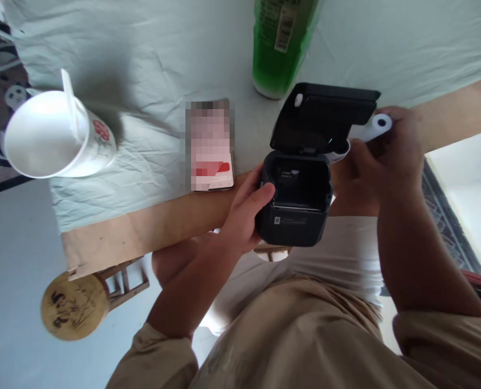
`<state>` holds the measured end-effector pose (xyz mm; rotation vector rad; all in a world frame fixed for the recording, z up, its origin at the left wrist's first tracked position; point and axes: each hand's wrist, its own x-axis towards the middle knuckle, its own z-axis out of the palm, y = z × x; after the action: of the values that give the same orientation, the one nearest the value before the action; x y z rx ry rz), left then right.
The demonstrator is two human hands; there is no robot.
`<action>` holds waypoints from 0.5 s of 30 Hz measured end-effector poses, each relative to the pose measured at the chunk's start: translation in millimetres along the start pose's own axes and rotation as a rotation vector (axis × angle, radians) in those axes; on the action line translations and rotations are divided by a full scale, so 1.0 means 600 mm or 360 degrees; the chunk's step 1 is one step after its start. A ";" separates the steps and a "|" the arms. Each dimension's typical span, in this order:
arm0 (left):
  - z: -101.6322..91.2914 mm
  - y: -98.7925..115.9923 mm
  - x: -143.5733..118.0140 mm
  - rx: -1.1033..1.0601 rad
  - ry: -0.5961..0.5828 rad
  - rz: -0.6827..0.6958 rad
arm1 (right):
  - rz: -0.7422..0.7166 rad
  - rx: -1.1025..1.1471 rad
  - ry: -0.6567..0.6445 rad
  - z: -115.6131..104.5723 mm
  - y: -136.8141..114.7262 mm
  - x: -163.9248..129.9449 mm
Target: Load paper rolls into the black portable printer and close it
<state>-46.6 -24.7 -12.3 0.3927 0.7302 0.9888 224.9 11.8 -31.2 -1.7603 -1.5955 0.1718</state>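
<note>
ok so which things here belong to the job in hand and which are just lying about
In use:
open black box, in the left hand
white roll, in the right hand

Seemingly just lying about:
phone
white cup
green bottle
round stool

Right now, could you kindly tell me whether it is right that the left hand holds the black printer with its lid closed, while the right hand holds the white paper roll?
Not quite: the head view shows the lid standing open, not closed. The left hand does hold the black printer, and the right hand holds the white paper roll.
</note>
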 end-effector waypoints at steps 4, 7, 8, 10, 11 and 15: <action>0.004 0.003 0.000 -0.0001 0.0000 0.0009 | -0.0191 -0.0030 0.0226 -0.018 -0.040 -0.021; 0.007 0.005 0.000 -0.0014 0.0016 0.0002 | -0.0349 -0.0060 0.0111 -0.016 -0.076 -0.040; 0.006 0.005 0.000 -0.0020 0.0029 -0.0002 | -0.0384 -0.0052 0.0040 -0.010 -0.085 -0.044; 0.005 0.005 -0.001 -0.0020 0.0040 -0.0008 | -0.0374 -0.0007 -0.0053 0.008 -0.097 -0.048; 0.004 0.005 -0.001 -0.0015 0.0034 -0.0008 | -0.0342 0.0029 -0.0086 0.018 -0.100 -0.049; 0.000 0.004 -0.002 0.0017 0.0004 -0.0009 | -0.0241 0.0227 -0.0214 0.044 -0.101 -0.051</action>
<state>-48.8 -24.4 -10.4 0.3989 0.7386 0.9805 155.3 -7.6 -25.5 -1.5402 -1.7604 0.3288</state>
